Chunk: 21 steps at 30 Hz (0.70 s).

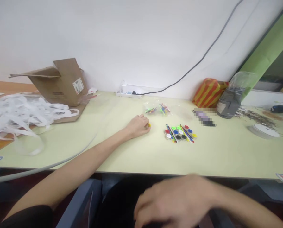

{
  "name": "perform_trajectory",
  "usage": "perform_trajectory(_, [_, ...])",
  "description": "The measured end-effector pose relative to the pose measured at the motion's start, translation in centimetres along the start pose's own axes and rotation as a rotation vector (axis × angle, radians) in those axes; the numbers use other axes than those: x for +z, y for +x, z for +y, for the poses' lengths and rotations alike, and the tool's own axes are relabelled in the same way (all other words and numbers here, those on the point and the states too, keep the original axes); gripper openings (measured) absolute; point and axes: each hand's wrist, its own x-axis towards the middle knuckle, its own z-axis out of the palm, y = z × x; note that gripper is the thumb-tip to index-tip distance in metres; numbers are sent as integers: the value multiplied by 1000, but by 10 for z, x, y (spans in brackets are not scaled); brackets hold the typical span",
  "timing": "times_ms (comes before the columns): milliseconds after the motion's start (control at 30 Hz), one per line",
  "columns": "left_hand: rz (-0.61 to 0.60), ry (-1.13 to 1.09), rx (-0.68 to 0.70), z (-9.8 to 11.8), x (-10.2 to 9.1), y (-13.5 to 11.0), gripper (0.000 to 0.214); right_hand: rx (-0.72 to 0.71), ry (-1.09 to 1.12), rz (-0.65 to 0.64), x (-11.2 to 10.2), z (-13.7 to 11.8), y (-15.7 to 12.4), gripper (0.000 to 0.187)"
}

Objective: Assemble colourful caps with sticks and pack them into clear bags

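Note:
My left hand rests on the table, its fingers closed on a small round pot with a yellow lid, mostly hidden by them. To its right lie several small pots with coloured lids in red, blue, green, white, black and yellow. Thin coloured sticks lie on both sides of these pots. Behind them are clear plastic bags with more coloured sticks inside. Low in front of the table edge, over my lap, is my right hand, smeared by motion; whether it holds anything is unclear.
A cardboard box and a heap of white straps occupy the left. A power strip sits by the wall. Rightward are a striped bag, a phone-like object, a grey bag and a white spool. A pale cable crosses left.

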Motion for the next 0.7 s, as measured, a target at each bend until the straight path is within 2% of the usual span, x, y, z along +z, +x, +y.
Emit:
perform_trajectory(33, [-5, 3, -6, 0, 2, 0, 16, 9, 88, 52, -25, 3, -12, 22])
perform_trajectory(67, [-12, 5, -14, -1, 4, 0, 18, 78, 139, 140, -48, 11, -23, 18])
perform_trajectory(133, [-27, 9, -43, -1, 7, 0, 20, 208, 109, 372, -84, 40, -42, 21])
perform_trajectory(200, [-45, 9, -76, -2, 8, 0, 22, 302, 3, 707, -104, 79, -58, 26])
perform_trajectory(267, [-60, 3, -93, -4, 8, 0, 23, 419, -219, 1068, -108, 115, -71, 28])
perform_trajectory(300, [-64, 0, -97, -5, 7, 1, 24, 474, -301, 1165, -107, 129, -77, 29])
perform_trajectory(333, [-67, -3, -99, -5, 7, 1, 24, 510, -340, 1199, -104, 139, -81, 30])
perform_trajectory(400, [-68, -6, -104, -7, 7, 3, 25, 519, -365, 1074, -99, 148, -88, 24])
perform_trajectory(500, [-69, -15, -106, -8, 4, 5, 24, 511, -401, 883, -93, 142, -92, 15])
perform_trajectory(700, [-140, -113, 13, -4, -9, 2, 24, 569, -422, 728, -94, 134, -98, 15])
